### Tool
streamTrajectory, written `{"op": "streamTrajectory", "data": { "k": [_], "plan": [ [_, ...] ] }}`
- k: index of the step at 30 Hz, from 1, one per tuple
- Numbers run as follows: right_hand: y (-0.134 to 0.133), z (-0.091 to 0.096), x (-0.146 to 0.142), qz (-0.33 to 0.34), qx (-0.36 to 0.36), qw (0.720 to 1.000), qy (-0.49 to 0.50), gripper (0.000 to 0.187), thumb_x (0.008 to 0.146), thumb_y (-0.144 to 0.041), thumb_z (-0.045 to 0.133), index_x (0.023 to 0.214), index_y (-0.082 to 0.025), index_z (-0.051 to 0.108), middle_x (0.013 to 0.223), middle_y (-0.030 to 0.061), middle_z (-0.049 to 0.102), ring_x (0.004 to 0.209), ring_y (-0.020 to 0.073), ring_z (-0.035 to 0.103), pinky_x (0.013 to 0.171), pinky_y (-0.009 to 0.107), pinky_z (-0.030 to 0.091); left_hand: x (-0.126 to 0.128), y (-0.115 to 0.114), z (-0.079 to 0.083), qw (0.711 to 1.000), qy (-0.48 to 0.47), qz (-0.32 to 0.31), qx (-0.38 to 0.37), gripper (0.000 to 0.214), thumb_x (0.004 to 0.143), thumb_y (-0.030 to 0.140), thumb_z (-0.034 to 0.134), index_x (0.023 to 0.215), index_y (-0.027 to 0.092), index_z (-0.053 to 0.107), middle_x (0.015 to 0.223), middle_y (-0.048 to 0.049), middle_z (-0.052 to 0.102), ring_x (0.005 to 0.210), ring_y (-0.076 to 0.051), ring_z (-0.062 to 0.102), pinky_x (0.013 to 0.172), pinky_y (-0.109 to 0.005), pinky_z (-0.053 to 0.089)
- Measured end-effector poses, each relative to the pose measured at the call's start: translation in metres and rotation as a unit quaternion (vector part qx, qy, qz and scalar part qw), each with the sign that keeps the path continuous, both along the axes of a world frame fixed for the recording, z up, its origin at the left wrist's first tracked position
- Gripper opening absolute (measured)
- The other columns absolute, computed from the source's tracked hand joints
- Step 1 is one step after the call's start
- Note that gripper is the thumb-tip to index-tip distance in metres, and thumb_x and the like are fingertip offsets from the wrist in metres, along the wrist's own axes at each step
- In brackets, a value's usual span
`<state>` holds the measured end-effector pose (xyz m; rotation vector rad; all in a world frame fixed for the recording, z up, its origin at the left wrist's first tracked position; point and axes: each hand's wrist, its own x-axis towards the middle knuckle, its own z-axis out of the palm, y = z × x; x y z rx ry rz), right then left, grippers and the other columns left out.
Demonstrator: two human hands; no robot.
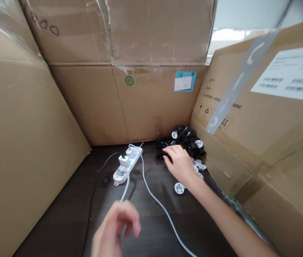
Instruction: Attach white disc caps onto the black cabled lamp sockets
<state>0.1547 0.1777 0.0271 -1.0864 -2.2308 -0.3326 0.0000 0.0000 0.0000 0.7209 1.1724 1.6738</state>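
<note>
My right hand (179, 162) reaches over the near edge of a pile of black parts (187, 137), with fingers stretched out and the thumb apart. Nothing shows in its grasp; whether the fingertips touch the pile I cannot tell. White round slotted discs (199, 167) lie beside its wrist, and another white disc (179, 188) rests on the dark surface just below. Low in the view, my left hand (118, 226) is raised and blurred, its fingers loosely curled with a gap to the thumb. I see nothing held in it. A pale cable runs behind its fingers.
A white power strip (118, 177) with plugged-in adapters (124, 160) lies left of centre. Its white cable (157, 201) loops toward the front, and a black cable (95, 185) runs down the left. Large cardboard boxes (146, 107) wall in the back and both sides.
</note>
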Motion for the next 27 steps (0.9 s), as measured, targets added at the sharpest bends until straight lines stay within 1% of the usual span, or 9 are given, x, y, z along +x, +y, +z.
{"op": "streamTrajectory", "data": {
  "k": [2, 5, 9, 12, 16, 20, 22, 24, 27],
  "plan": [
    [0.016, 0.001, -0.004, -0.077, -0.01, 0.997, -0.016, 0.025, 0.08, -0.016, 0.052, 0.105, -0.015, 0.057, 0.107, 0.0089, 0.055, 0.099, 0.0229, 0.047, 0.082, 0.035, 0.041, 0.002, 0.029, 0.011, 0.999, -0.015, -0.021, 0.034, 0.033, 0.082, 0.048, 0.042, 0.081, 0.018, 0.055, 0.06, -0.0006, 0.054, 0.05, -0.011, 0.045, 0.046, -0.023, 0.037],
    [0.042, -0.001, -0.006, -0.167, -0.007, 0.986, 0.017, 0.033, 0.082, -0.015, 0.046, 0.114, -0.011, 0.052, 0.111, 0.0148, 0.051, 0.099, 0.0267, 0.045, 0.078, 0.037, 0.04, 0.008, 0.079, 0.018, 0.995, -0.046, -0.013, 0.087, 0.03, 0.079, 0.046, 0.045, 0.08, 0.017, 0.049, 0.056, 0.0025, 0.049, 0.046, -0.008, 0.04, 0.043, -0.019, 0.029],
    [0.067, -0.002, -0.007, -0.239, -0.022, 0.97, 0.033, 0.025, 0.081, -0.016, 0.048, 0.103, -0.008, 0.055, 0.099, 0.0168, 0.054, 0.096, 0.0289, 0.044, 0.077, 0.037, 0.037, 0.022, 0.133, 0.003, 0.996, -0.043, -0.042, 0.071, 0.028, 0.078, 0.043, 0.042, 0.079, 0.015, 0.047, 0.055, 0.0033, 0.048, 0.042, -0.006, 0.04, 0.039, -0.017, 0.023],
    [0.077, 0.0, -0.009, -0.257, -0.026, 0.965, 0.038, 0.026, 0.081, -0.023, 0.052, 0.102, -0.008, 0.053, 0.093, 0.0158, 0.057, 0.094, 0.0282, 0.046, 0.079, 0.036, 0.035, 0.027, 0.155, -0.014, 0.995, -0.014, -0.074, 0.066, 0.028, 0.076, 0.041, 0.045, 0.075, 0.014, 0.05, 0.053, 0.002, 0.049, 0.041, -0.007, 0.041, 0.039, -0.017, 0.024],
    [0.089, 0.004, -0.013, -0.262, -0.023, 0.964, 0.047, 0.038, 0.079, -0.032, 0.057, 0.11, -0.012, 0.05, 0.092, 0.0152, 0.059, 0.094, 0.0285, 0.047, 0.079, 0.038, 0.036, 0.02, 0.163, -0.027, 0.991, 0.028, -0.099, 0.082, 0.028, 0.077, 0.04, 0.046, 0.072, 0.014, 0.051, 0.051, 0.0023, 0.048, 0.042, -0.007, 0.04, 0.041, -0.017, 0.027],
    [0.1, 0.009, -0.013, -0.251, -0.021, 0.965, 0.079, 0.023, 0.079, -0.027, 0.055, 0.096, -0.012, 0.057, 0.088, 0.0142, 0.057, 0.088, 0.027, 0.051, 0.075, 0.039, 0.04, 0.007, 0.157, -0.038, 0.987, 0.066, -0.105, 0.099, 0.028, 0.08, 0.04, 0.046, 0.072, 0.014, 0.052, 0.054, 0.002, 0.048, 0.046, -0.008, 0.042, 0.044, -0.018, 0.03],
    [0.099, 0.012, -0.014, -0.214, -0.01, 0.972, 0.097, 0.021, 0.079, -0.026, 0.054, 0.096, -0.013, 0.057, 0.092, 0.013, 0.054, 0.085, 0.0252, 0.053, 0.071, 0.038, 0.043, 0.001, 0.152, -0.042, 0.986, 0.075, -0.112, 0.102, 0.029, 0.081, 0.041, 0.046, 0.073, 0.014, 0.053, 0.054, 0.002, 0.048, 0.047, -0.008, 0.042, 0.045, -0.018, 0.03],
    [0.09, 0.013, -0.016, -0.154, 0.008, 0.982, 0.111, 0.025, 0.079, -0.025, 0.055, 0.101, -0.014, 0.055, 0.098, 0.0119, 0.05, 0.085, 0.0227, 0.054, 0.072, 0.036, 0.045, -0.004, 0.146, -0.043, 0.984, 0.076, -0.127, 0.103, 0.03, 0.082, 0.042, 0.046, 0.074, 0.014, 0.053, 0.053, 0.0019, 0.048, 0.047, -0.009, 0.043, 0.045, -0.019, 0.031],
    [0.057, 0.003, -0.022, -0.047, 0.029, 0.992, 0.116, 0.029, 0.079, -0.021, 0.056, 0.108, -0.017, 0.051, 0.106, 0.0098, 0.046, 0.092, 0.0192, 0.053, 0.08, 0.032, 0.046, -0.01, 0.141, -0.04, 0.98, 0.059, -0.163, 0.101, 0.032, 0.081, 0.045, 0.047, 0.081, 0.013, 0.054, 0.06, -0.0005, 0.053, 0.05, -0.01, 0.049, 0.045, -0.019, 0.033]
  ]
}}
